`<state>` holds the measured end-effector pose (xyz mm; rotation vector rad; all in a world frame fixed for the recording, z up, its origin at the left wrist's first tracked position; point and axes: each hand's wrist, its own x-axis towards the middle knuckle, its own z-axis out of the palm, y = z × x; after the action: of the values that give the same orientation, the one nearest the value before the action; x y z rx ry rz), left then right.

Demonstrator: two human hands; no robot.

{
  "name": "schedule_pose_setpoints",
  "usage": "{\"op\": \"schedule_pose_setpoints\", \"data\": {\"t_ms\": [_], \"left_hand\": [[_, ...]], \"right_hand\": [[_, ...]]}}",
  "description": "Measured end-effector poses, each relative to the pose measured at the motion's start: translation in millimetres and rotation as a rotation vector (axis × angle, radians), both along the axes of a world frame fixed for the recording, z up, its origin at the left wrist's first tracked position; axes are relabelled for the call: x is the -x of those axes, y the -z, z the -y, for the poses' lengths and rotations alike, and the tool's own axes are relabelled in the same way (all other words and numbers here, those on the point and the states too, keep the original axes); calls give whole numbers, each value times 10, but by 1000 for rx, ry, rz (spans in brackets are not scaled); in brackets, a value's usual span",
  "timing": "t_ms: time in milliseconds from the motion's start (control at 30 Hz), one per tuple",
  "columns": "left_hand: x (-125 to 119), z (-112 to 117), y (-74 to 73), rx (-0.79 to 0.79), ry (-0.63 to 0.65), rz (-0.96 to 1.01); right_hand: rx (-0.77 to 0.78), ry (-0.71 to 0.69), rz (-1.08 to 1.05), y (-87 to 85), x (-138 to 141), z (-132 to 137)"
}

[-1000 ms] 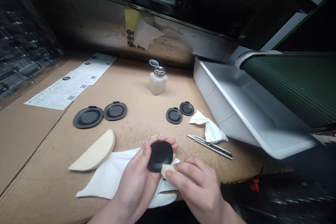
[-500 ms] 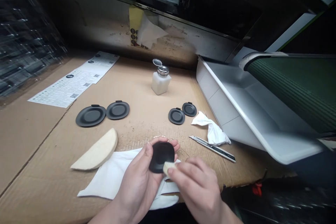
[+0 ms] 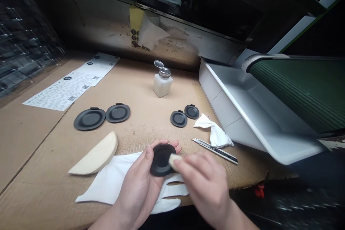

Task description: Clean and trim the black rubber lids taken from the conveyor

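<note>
My left hand (image 3: 142, 176) cradles a small black oval plastic cover (image 3: 162, 159), its dished face turned up. Pinched in my right hand (image 3: 206, 176) is a small cream-coloured pad (image 3: 174, 159), like felt or sponge, at the cover's right edge. Under my hands lies a white glove (image 3: 107, 179), partly hidden by my left hand. A larger cream half-disc (image 3: 95, 154) of similar material rests partly on the glove at the left. Farther back are two larger black covers (image 3: 90, 118) on the left and two smaller ones (image 3: 178, 118) on the right.
A white bottle (image 3: 162, 84) with a raised metal lid stands at the back. To the right lie a utility knife (image 3: 215, 151) and a crumpled white cloth (image 3: 214, 131), beside a white tray (image 3: 239, 111) and a green conveyor belt (image 3: 302, 93). Printed sheets (image 3: 72, 82) lie at left.
The pad in my right hand has moved up along the right edge of the black cover. My left hand keeps its hold. The whole view has shifted slightly.
</note>
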<state>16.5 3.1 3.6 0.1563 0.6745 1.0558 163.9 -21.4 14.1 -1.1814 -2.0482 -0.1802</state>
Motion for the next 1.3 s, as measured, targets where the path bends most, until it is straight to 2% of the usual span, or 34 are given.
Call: {"op": "schedule_pose_setpoints", "data": {"t_ms": [100,233,400,467,533,633,900,1033,1167,1300], "left_hand": [[1,7,16,-50,36,10],[4,6,17,-84,46,-13],[-1,10,10,-52,7,-24],[-3,8,11,-33,0,-14],[-4,2,19,-17,-2,7],[-8,-13,38,-18,6,51],[-5,3,34,39,-14,16],[-4,2,38,47,-14,14],[-25,-27,42,22,-41,50],[-23,-14,30,32,-29,38]], "right_hand": [[-3,-24,124,28,83,92],[-24,26,159,37,-2,-77],[-8,117,-65,-32,-207,-221],[51,66,-144,-39,-245,-170],[128,-58,-140,-18,-243,-92],[160,-185,-105,52,-169,4],[70,-117,-74,178,272,89],[82,-144,6,155,170,98],[88,-73,6,114,39,97],[69,-79,-18,116,236,95]]}}
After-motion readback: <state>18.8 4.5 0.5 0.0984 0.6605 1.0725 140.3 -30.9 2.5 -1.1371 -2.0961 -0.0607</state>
